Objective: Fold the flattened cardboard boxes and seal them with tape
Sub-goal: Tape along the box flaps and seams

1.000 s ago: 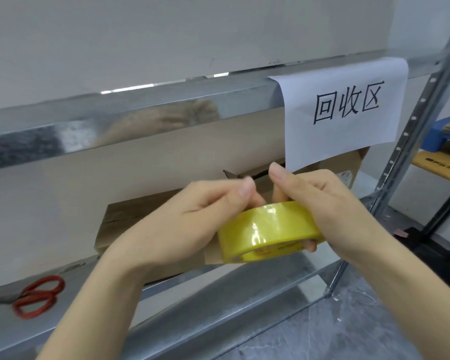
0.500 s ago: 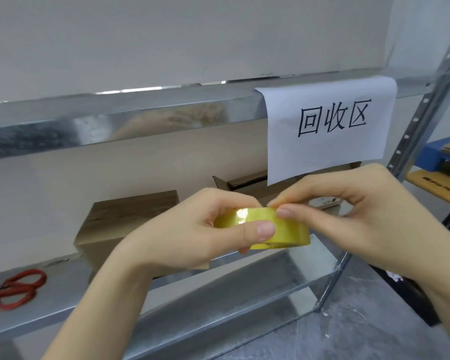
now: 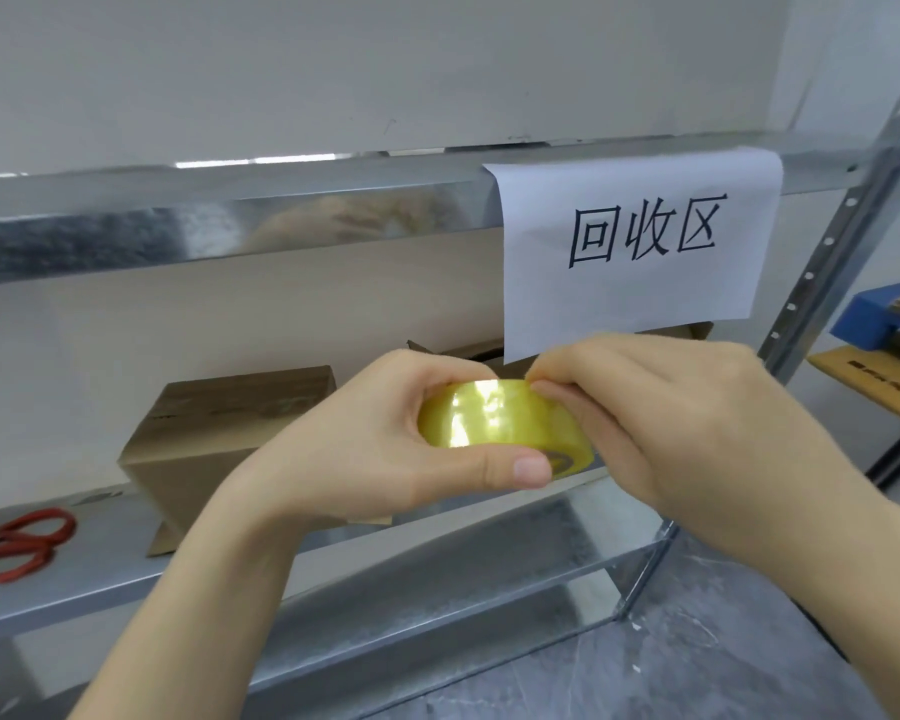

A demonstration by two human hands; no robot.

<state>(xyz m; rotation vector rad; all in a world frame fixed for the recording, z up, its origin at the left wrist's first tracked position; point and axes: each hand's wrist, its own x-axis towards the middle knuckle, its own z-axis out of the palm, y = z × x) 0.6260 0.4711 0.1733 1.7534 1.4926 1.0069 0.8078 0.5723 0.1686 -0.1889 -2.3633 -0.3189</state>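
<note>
A roll of yellowish clear tape (image 3: 494, 420) is held in front of the metal shelf. My left hand (image 3: 365, 444) grips the roll from the left, thumb under its front rim. My right hand (image 3: 661, 413) is at the roll's right side, its fingertips pinching at the top edge of the tape. A closed brown cardboard box (image 3: 219, 433) stands on the shelf behind my left hand. Another box (image 3: 468, 353) with an open flap shows behind the roll, mostly hidden.
Red-handled scissors (image 3: 19, 543) lie on the shelf (image 3: 115, 579) at the far left. A white paper sign (image 3: 640, 246) hangs from the upper shelf rail. A shelf post (image 3: 822, 262) rises at right, with a blue item (image 3: 874, 309) and cardboard beyond.
Both hands stayed on the roll while turning it. My right fingertips went from the front face of the tape to its top right edge. The view shifted slightly.
</note>
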